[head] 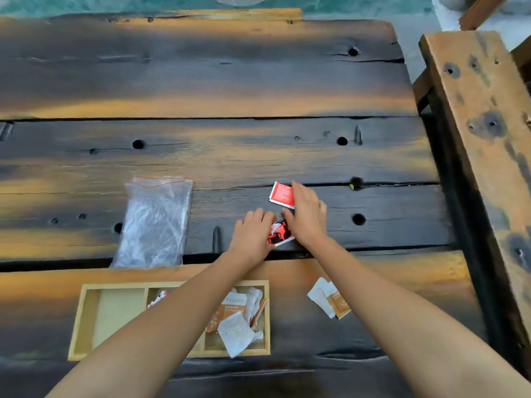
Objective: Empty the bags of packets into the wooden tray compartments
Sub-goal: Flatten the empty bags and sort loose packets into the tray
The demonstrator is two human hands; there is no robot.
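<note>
Red packets [280,232] lie on the dark table [230,81], flanked by the left hand [253,235] and right hand [306,216], both flat with fingers spread. Nearer, the wooden tray [86,320] holds white-and-orange packets in its right compartment. A clear bag [155,222] lies left.

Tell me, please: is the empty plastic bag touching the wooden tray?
Apart. The head view shows the plastic bag ending on the far side of a dark gap between table planks, with bare orange wood between it and the wooden tray rim.
</note>
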